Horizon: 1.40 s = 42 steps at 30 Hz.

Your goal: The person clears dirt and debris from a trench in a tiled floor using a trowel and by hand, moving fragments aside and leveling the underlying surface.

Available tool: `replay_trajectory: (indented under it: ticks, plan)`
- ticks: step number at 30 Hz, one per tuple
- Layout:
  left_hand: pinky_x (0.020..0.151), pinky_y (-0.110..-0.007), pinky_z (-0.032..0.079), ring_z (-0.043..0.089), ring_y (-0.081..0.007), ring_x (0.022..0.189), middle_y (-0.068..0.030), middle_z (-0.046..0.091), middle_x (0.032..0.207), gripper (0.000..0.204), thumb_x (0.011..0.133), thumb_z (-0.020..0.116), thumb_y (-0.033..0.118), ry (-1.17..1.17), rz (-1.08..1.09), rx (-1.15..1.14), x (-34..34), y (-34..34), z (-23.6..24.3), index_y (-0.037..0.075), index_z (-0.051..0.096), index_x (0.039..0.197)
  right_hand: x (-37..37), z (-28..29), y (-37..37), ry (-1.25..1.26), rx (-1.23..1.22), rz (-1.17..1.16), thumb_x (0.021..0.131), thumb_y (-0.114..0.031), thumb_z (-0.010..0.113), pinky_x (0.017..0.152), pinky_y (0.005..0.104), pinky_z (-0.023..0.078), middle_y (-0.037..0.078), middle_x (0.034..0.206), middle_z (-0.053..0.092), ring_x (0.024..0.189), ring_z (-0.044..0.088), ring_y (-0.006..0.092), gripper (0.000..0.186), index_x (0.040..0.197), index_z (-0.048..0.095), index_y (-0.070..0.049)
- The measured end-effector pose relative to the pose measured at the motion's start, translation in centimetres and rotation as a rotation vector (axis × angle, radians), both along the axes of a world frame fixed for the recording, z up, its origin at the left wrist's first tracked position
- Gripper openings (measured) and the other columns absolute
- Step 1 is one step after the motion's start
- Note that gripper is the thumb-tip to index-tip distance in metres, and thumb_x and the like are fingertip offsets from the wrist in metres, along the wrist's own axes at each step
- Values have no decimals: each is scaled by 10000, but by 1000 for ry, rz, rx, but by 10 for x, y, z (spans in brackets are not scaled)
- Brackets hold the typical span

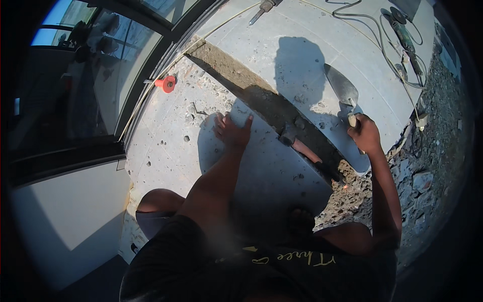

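Note:
With its fingers spread, my left hand (234,132) rests on the pale grey tiled floor (171,131) left of a trench. Small rubble lies around its fingertips. My right hand (366,135) is closed around the light handle of a pointed trowel (343,86), on the trench's right side. The trowel's metal blade points away from me, over the tiles. Between my hands, a hammer (305,149) with a dark head and reddish-brown handle lies along the trench (256,103). Brown soil shows in the cut.
An orange-red fitting (166,84) lies near the dark-framed glass door (146,75). At the top sits a tool with a metal bit (255,16). A green angle grinder (405,39) and looping cords (372,20) occupy the upper right. Broken rubble (422,181) borders the right edge.

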State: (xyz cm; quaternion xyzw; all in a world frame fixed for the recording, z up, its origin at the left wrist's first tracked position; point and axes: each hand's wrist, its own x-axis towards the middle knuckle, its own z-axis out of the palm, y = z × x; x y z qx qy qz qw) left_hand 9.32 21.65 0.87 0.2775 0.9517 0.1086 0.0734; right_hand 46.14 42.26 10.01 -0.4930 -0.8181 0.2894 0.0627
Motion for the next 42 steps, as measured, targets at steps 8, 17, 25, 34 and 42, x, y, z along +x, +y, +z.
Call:
replay_trajectory:
  ticks: [8, 17, 25, 34, 42]
  plan:
    - [721, -449, 611, 684, -241, 1091, -104, 660, 1232, 699, 847, 674, 669, -632, -381, -939, -139, 47, 110, 68, 674, 1205, 25, -51, 8, 1, 139, -328, 821, -260, 738, 806, 465, 533, 209, 1000, 647, 949, 647, 396, 388, 1071, 658, 26]
    - [962, -446, 501, 670, -355, 1086, -235, 700, 1142, 540, 874, 715, 482, 164, -518, -916, -231, 3, 304, 35, 705, 1177, -2, -75, -136, -48, -37, 316, 953, -350, 612, 821, 473, 486, 177, 1042, 616, 936, 623, 353, 340, 1048, 590, -25]
    - [1123, -441, 404, 487, -354, 1353, -184, 484, 1481, 671, 918, 676, 416, -240, -720, -717, -170, -73, 152, 43, 478, 1440, 4, -91, -145, -61, -148, 164, 957, -400, 625, 810, 546, 512, 260, 999, 635, 964, 654, 446, 432, 1097, 546, 2]
    - [1165, -483, 334, 384, -384, 1412, -213, 396, 1518, 582, 895, 676, 281, -76, -533, -177, -226, -24, 51, 22, 502, 1386, -106, 29, -66, -116, -372, 88, 986, -341, 624, 601, 477, 509, 239, 688, 653, 691, 690, 424, 384, 923, 589, 37]
    - [1164, -504, 321, 390, -406, 1398, -210, 435, 1463, 537, 897, 621, 152, 53, -403, 356, -270, 77, -6, -30, 467, 1379, -364, -3, -33, 170, -240, 45, 976, -318, 652, 548, 450, 490, 229, 633, 622, 635, 676, 423, 363, 897, 579, 29]
